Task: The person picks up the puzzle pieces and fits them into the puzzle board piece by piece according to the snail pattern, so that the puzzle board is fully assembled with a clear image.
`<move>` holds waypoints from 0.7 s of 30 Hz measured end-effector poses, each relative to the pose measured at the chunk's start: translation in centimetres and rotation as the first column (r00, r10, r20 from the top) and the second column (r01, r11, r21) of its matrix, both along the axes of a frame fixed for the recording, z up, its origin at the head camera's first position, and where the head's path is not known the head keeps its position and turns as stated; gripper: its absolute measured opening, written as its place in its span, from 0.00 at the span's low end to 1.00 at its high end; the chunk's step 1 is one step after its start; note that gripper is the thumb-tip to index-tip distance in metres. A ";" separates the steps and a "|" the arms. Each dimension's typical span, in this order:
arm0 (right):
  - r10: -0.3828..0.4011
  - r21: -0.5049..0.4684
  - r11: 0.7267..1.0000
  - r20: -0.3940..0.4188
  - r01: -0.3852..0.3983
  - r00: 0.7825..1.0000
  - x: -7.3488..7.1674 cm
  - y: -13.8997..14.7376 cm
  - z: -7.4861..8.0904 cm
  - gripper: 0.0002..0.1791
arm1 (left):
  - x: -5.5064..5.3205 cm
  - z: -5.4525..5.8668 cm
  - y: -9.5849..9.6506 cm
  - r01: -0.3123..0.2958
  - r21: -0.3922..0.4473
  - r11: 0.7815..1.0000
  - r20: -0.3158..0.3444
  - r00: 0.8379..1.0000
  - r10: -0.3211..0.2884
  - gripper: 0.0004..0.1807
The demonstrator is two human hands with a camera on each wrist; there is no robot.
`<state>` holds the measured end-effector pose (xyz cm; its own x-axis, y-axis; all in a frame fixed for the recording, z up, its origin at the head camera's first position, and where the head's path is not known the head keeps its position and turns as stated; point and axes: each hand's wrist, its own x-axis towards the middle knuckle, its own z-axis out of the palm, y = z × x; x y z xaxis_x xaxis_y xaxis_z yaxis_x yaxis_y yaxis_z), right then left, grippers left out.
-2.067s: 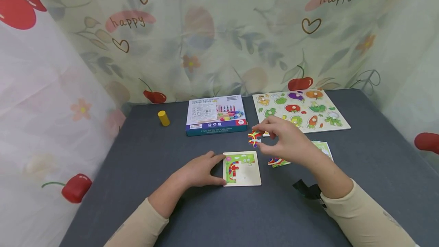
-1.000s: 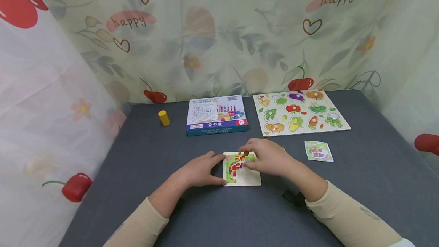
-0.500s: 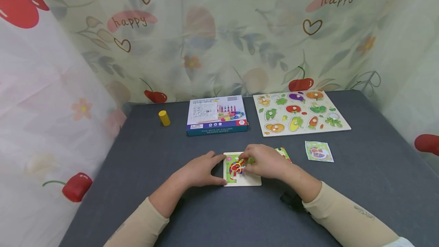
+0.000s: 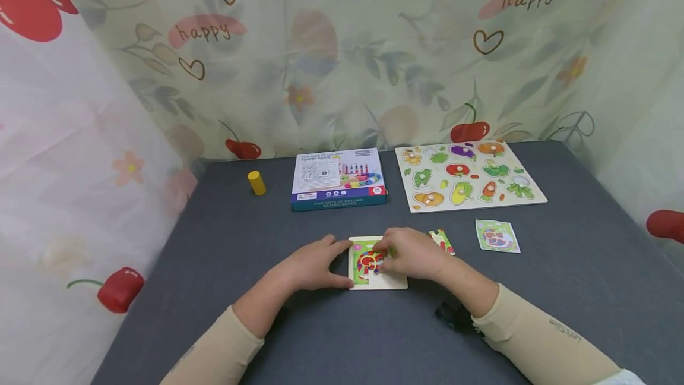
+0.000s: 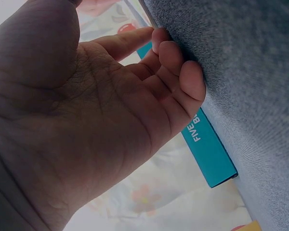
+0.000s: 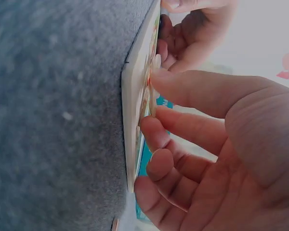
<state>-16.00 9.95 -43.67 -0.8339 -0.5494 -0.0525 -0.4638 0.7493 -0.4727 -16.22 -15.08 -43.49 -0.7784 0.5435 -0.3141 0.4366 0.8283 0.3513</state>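
Note:
A small square wooden tray puzzle (image 4: 394,283) lies on the dark table, its left side filled with green and red picture pieces. My left hand (image 4: 311,265) rests at its left edge, index fingertip at the far corner and thumb at the near one. In the left wrist view the other fingers are loosely bent against the tabletop. My right hand (image 4: 414,252) pinches a jigsaw piece (image 6: 152,98) between thumb and fingers, tilted close over the tray beside the laid red pieces. Its fingers hide part of the tray's top right.
Loose puzzle pieces (image 4: 441,240) lie just behind my right hand. Further right is a picture card (image 4: 497,236). A teal-sided box (image 4: 339,199), a vegetable peg board (image 4: 446,201) and a yellow cylinder (image 4: 257,183) stand along the back, before a printed curtain (image 4: 347,76).
My right hand brought the jigsaw piece left from beside the tray to over it, then shifted it slightly toward me against the red pieces. The left hand stayed at the tray's edge.

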 end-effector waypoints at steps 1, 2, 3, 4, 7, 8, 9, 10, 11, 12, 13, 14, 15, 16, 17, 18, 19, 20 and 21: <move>-0.008 0.003 1.000 0.000 0.008 1.000 0.0 0.0 0.0 0.20 | 0.0 0.0 0.0 0.002 -0.001 1.000 -0.002 1.000 -0.002 0.50; -0.016 0.006 1.000 -0.002 0.016 1.000 0.1 0.0 0.0 0.20 | 0.0 -0.1 0.0 0.003 -0.002 1.000 -0.004 1.000 -0.003 0.50; -0.024 0.009 1.000 -0.003 0.024 1.000 0.1 0.0 0.0 0.20 | 0.0 -0.1 0.0 0.003 -0.003 1.000 -0.006 1.000 -0.003 0.50; -0.031 0.013 0.999 -0.006 0.031 1.000 0.1 0.0 0.1 0.20 | -0.1 -0.1 0.1 0.003 -0.004 1.000 -0.008 1.000 -0.003 0.50; -0.046 0.016 0.999 -0.002 0.046 0.999 0.2 0.0 0.2 0.21 | -0.1 -0.2 0.1 0.003 -0.008 1.000 -0.014 1.000 -0.003 0.50; -0.048 0.014 0.999 -0.001 0.048 0.999 0.2 0.0 0.2 0.21 | 0.0 -0.2 0.1 0.003 -0.008 1.000 -0.014 1.000 -0.003 0.50; -0.049 0.014 0.999 0.001 0.049 0.999 0.2 0.0 0.2 0.21 | 0.0 -0.2 0.1 0.003 -0.008 1.000 -0.013 1.000 -0.003 0.50; -0.048 0.013 0.999 0.001 0.048 0.999 0.2 0.0 0.2 0.21 | 0.0 -0.2 0.1 0.002 -0.008 1.000 -0.012 1.000 -0.002 0.50; -0.048 0.013 0.999 0.001 0.048 0.999 0.3 0.0 0.1 0.21 | 0.0 -0.1 0.1 0.002 -0.007 1.000 -0.009 1.000 -0.002 0.50; -0.047 0.015 0.999 0.000 0.047 0.999 0.3 -0.1 0.1 0.21 | 0.0 -0.1 0.0 0.000 -0.006 1.000 -0.005 1.000 0.000 0.50; -0.047 0.016 0.999 -0.003 0.047 0.999 0.3 -0.1 0.0 0.21 | 0.0 0.0 0.0 -0.001 -0.006 1.000 -0.002 1.000 0.001 0.50; -0.048 0.019 0.999 -0.007 0.048 0.999 0.3 -0.2 0.0 0.21 | 0.1 0.0 0.0 -0.002 -0.006 1.000 0.000 1.000 0.002 0.50; -0.048 0.022 0.999 -0.011 0.048 0.999 0.4 -0.3 0.0 0.21 | 0.1 0.1 0.0 -0.003 -0.005 1.000 0.003 1.000 0.003 0.50; -0.052 0.024 0.998 -0.015 0.052 0.999 0.4 -0.4 0.0 0.21 | 0.1 0.1 0.0 -0.004 -0.004 1.000 0.004 1.000 0.005 0.50; -0.055 0.027 0.998 -0.019 0.056 0.998 0.5 -0.5 0.0 0.21 | 0.1 0.1 0.0 -0.005 -0.004 1.000 0.004 1.000 0.005 0.50; -0.060 0.029 0.998 -0.022 0.061 0.998 0.5 -0.5 0.0 0.21 | 0.1 0.1 0.0 -0.005 -0.004 1.000 0.004 1.000 0.005 0.50; -0.067 0.032 0.997 -0.025 0.068 0.997 0.6 -0.6 0.0 0.20 | 0.1 0.1 0.0 -0.006 -0.005 1.000 0.002 1.000 0.006 0.50; -0.074 0.036 0.997 -0.026 0.075 0.997 0.6 -0.6 0.0 0.20 | 0.1 0.1 0.0 -0.006 -0.004 1.000 0.001 1.000 0.006 0.50; -0.083 0.039 0.996 -0.025 0.084 0.996 0.7 -0.7 0.0 0.19 | 0.1 0.1 0.0 -0.006 -0.003 1.000 0.001 1.000 0.006 0.50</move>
<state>-15.28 9.27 -43.66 -0.8783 -0.4752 -0.0530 -0.4090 0.8041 -0.4314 -16.11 -15.03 -43.42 -0.7813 0.5381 -0.3163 0.4317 0.8318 0.3489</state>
